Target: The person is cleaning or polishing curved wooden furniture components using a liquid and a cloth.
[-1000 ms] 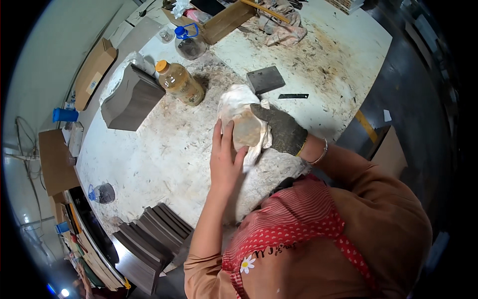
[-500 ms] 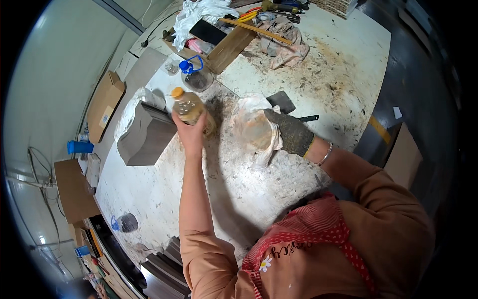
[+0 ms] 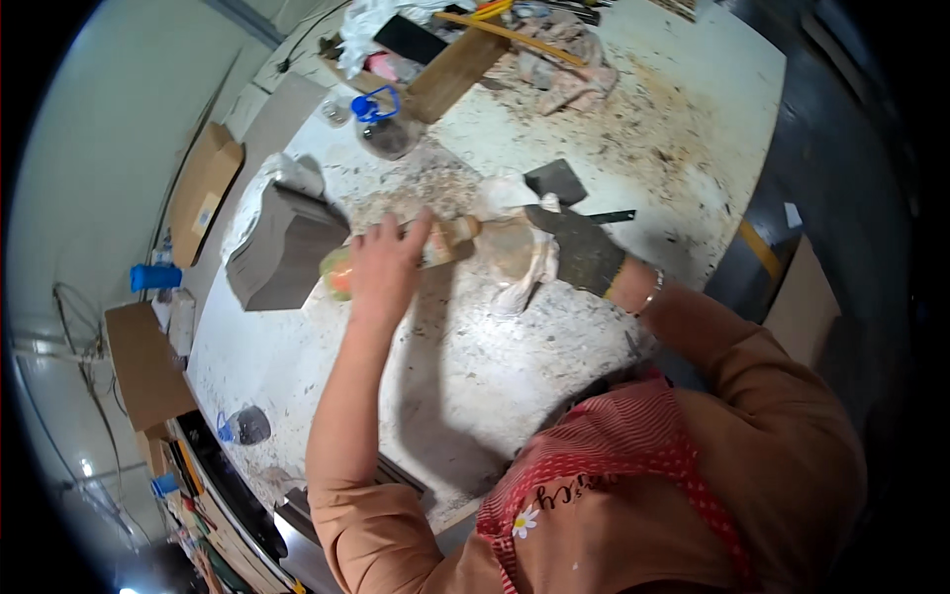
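Observation:
My bare left hand (image 3: 386, 267) is wrapped round a plastic bottle (image 3: 436, 245) that is tipped nearly level. Its orange-capped neck points right, at the edge of a stained whitish cloth (image 3: 509, 249); whether liquid comes out I cannot make out. On my right hand (image 3: 586, 249) is a dark work glove, and its fingers grip the cloth's right side. Just beyond the cloth lie a dark grey square piece (image 3: 557, 182) and a black flat strip (image 3: 612, 216). To the left of the bottle stands a grey profiled block (image 3: 287, 252).
A jug with a blue handle (image 3: 386, 134) stands beyond my left hand. Behind it is an open box (image 3: 460, 74) with cloths and a dark flat object. A crumpled rag (image 3: 574, 74) lies on the debris-strewn white table (image 3: 683, 139). Another small jug (image 3: 249, 426) sits at the near left.
My left hand has swung the bottle from upright to nearly level, with the cap end now to the right by the cloth. My right hand stays at the cloth.

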Motion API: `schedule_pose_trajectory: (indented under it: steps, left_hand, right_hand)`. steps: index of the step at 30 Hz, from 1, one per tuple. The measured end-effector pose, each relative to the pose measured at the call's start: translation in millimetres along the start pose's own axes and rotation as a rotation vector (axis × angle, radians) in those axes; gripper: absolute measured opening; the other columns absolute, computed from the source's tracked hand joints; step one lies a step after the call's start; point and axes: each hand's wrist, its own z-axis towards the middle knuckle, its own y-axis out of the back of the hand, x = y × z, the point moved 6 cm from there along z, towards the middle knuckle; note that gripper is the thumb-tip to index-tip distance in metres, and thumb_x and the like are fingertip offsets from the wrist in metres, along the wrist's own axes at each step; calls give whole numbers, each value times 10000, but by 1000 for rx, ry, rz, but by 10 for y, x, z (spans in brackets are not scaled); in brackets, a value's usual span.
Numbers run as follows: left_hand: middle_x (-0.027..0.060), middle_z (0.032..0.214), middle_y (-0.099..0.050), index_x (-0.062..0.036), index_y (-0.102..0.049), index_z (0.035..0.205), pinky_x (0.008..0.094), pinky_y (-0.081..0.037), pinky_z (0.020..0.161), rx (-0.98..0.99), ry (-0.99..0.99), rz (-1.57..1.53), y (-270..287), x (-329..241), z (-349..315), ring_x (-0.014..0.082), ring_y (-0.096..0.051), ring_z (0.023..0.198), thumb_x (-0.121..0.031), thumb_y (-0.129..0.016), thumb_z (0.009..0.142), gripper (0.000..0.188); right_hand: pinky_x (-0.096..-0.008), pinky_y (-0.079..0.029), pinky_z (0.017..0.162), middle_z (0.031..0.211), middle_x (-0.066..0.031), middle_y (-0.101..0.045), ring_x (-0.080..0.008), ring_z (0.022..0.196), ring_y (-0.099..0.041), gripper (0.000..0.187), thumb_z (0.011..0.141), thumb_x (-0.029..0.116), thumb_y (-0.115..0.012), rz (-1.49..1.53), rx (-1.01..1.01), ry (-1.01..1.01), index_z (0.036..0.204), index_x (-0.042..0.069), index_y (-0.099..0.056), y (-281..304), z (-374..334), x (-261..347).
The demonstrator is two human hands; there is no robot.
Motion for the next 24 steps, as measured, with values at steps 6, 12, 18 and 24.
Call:
schedule_pose_trajectory:
  steps: [6,12,18,24]
  left_hand:
    - [65,917,-504,-236,-460,1239,392,-403,728,45,-47,-6,208,-132,-52,250,-533,856,-44,-621,690,604]
    - [69,924,-506,-236,-464,1230,383,-406,731,39,-60,-10,378,-145,-13,246,-543,852,-50,-620,694,588]
    - [73,943,-516,-238,-475,1221,379,-410,738,134,-163,24,249,-257,-69,257,-553,862,-38,-609,689,584]
    - [60,966,-537,-216,-486,1207,380,-416,762,116,-84,-167,176,-233,-75,250,-552,905,-52,-673,627,631]
  right_hand:
    - [-366,-524,756,966,-131,-622,-235,851,-627,301,901,222,-549,139,-19,-37,1074,-23,-520,27,53,-47]
    - [-373,-522,775,991,-140,-613,-247,888,-618,313,877,208,-585,57,-9,-13,1098,-4,-517,72,-21,-142]
    - [-407,-434,931,1172,-186,-543,-290,1049,-552,439,939,280,-454,135,274,-50,1246,-28,-397,-177,-121,71]
    - [-395,-469,880,1162,-182,-545,-275,1027,-562,432,927,265,-483,113,119,-66,1235,-30,-414,25,-9,0]
